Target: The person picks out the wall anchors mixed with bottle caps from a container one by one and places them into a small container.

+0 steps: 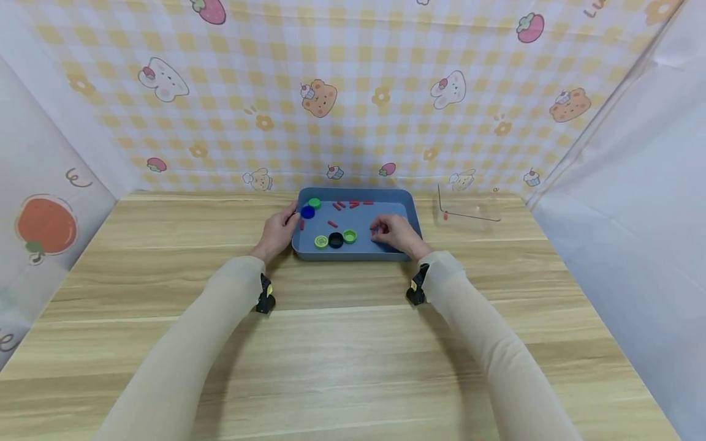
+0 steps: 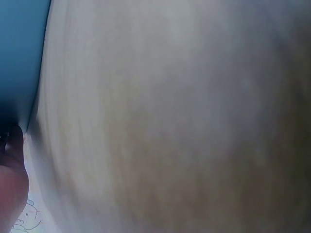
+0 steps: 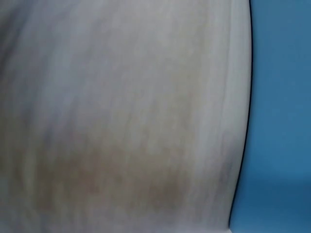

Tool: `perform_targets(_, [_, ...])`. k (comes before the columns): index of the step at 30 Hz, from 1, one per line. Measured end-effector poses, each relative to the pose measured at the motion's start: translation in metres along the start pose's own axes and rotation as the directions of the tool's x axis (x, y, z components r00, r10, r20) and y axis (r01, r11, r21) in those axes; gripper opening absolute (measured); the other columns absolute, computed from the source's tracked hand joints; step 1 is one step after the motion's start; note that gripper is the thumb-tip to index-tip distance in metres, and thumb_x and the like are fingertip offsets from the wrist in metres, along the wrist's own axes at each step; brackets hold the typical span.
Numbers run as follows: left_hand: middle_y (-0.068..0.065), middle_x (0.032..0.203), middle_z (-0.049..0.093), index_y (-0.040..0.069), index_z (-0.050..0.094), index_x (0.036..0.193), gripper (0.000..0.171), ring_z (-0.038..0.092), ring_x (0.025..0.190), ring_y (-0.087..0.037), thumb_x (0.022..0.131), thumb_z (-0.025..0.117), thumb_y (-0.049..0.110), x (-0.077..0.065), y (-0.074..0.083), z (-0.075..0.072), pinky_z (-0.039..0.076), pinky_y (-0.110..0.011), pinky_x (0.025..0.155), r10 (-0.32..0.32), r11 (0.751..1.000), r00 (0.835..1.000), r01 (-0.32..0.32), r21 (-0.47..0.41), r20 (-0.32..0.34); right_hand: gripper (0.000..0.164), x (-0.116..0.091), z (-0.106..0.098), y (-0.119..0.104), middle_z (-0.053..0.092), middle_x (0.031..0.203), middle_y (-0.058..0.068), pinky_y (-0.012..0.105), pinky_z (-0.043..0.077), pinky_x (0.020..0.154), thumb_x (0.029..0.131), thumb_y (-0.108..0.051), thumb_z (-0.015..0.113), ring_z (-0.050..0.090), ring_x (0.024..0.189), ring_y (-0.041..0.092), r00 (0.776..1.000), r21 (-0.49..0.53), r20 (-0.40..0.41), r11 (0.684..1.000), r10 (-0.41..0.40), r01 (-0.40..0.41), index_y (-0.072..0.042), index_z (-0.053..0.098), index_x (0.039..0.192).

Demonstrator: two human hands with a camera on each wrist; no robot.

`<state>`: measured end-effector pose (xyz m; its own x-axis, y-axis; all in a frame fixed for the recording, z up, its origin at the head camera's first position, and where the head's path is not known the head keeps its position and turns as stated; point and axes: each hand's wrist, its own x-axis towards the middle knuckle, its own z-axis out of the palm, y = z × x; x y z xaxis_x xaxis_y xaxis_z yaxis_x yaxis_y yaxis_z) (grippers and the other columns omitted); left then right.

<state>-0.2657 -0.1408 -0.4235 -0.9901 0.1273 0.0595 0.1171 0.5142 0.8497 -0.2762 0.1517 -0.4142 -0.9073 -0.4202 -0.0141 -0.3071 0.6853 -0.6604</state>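
My left hand [image 1: 278,233] grips the left rim of a blue-grey tray [image 1: 353,256], thumb over the edge. In the left wrist view, part of that hand [image 2: 12,179] shows beside the tray's outer wall [image 2: 19,53]. Inside the tray's right part, my right hand [image 1: 399,234] has curled fingers and pinches a small red stick [image 1: 373,233], partly hidden by the fingertips. Other short red sticks [image 1: 333,224] lie scattered in the tray. Bottle caps lie there too: a green cap [image 1: 314,203], a blue cap [image 1: 307,212], a yellow-green cap [image 1: 321,242], a black cap [image 1: 336,239] and a lime cap [image 1: 350,236].
A clear, dark-edged box [image 1: 469,215] stands right of the tray, with a small red piece [image 1: 445,215] at its left end. A checked, printed cloth [image 1: 353,135] hangs behind the wooden table [image 1: 342,367]. The right wrist view shows the tray's outer wall [image 3: 282,107].
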Motion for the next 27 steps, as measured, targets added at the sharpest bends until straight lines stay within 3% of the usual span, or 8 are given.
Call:
perform_targets(16, [-0.013,0.151,0.030,0.002,0.029,0.146,0.047,0.029,0.139,-0.027,0.102,0.038,0.015,-0.0001,-0.0004,0.0000,0.029,-0.038,0.114,-0.012,1.000,1.000,0.012,0.000,0.001,0.013,0.0006,-0.0001,0.0013,0.063,0.079,0.007,0.025,0.046,0.066,0.086,-0.011,0.068,0.054,0.069,0.015,0.999,-0.012,-0.049,1.000,-0.001,0.000,-0.002,0.067,0.095])
perform_targets(27, [-0.013,0.151,0.030,0.002,0.029,0.146,0.047,0.029,0.139,-0.027,0.102,0.038,0.017,0.0004,-0.0012,0.0013,0.028,-0.038,0.114,-0.022,1.000,1.000,0.022,0.002,-0.003,0.017,-0.0020,-0.0071,0.0033,0.064,0.081,0.011,0.028,0.049,0.067,0.086,-0.009,0.067,0.057,0.072,0.020,0.977,-0.018,-0.215,1.000,-0.013,0.009,0.001,0.066,0.100])
